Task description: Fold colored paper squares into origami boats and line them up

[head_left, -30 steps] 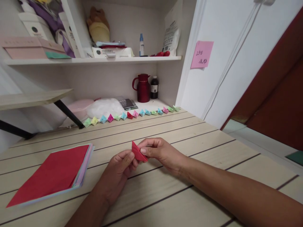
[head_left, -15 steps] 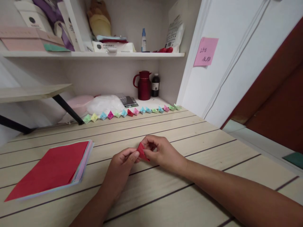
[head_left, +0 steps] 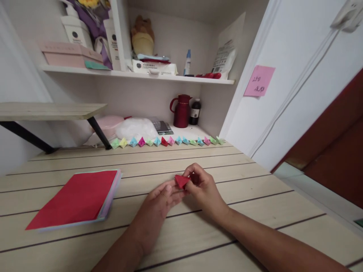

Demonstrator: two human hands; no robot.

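Note:
A small folded red paper [head_left: 181,181] is pinched between the thumb and fingers of my right hand [head_left: 202,189], a little above the wooden table. It has a pointed, roughly triangular outline. My left hand [head_left: 160,198] lies beside and under it, palm turned up, fingers stretched out and loose. Its fingertips reach below the red paper; whether they touch it I cannot tell. To the left lies a stack of coloured paper [head_left: 76,196] with a red sheet on top. Along the table's far edge stands a row of several small folded paper boats [head_left: 163,141] in green, yellow, blue, pink and red.
A dark red jug [head_left: 182,111] and a dark bottle [head_left: 195,112] stand in the shelf niche behind the boats. At far left is a small raised wooden stand [head_left: 53,110] with black legs. A pink note [head_left: 259,80] sticks to the wall at right.
My left hand has let go of the red paper and opened its fingers. My right hand has turned the paper, so a wider face shows. The view has shifted.

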